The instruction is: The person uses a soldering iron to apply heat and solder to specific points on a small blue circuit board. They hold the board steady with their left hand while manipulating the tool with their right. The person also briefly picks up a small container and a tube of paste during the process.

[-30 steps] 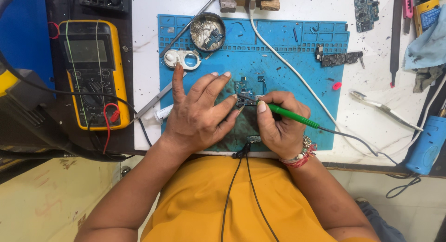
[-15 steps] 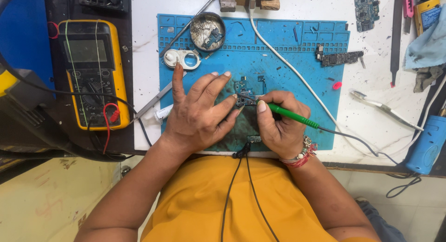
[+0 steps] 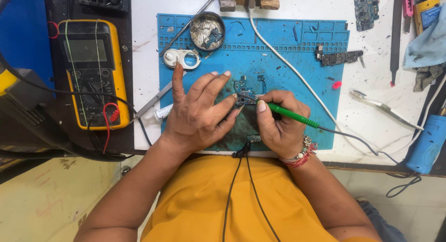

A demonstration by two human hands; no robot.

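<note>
Head view, the only one supplied. The left hand lies palm down on the blue work mat, fingers spread, the forefinger stretched straight away from the body and the thumb tip pressed against the near-left edge of a small circuit board. The board sits on the mat directly between the two hands, touching the left thumb.

The right hand is closed in a pen grip around a green-handled soldering iron; thumb and forefinger pinch the handle near its front end. The iron's tip rests on the board's right edge. Its dark cord runs off from the back of the handle, away to the right of that hand, across the white surface.

Beyond the left forefinger stands a round tin holding grey residue and small parts, and just beside the forefinger tip lies a white ring-shaped holder. Well apart, to the left of the left hand, a yellow multimeter lies flat with a red lead looped over it. Beyond the right hand, near the mat's far right corner, lies a long narrow circuit strip. To the right of that hand, off the mat, metal tweezers lie on the surface, and further right a blue cylindrical tool. A white cable crosses the mat diagonally beyond the right hand.
</note>
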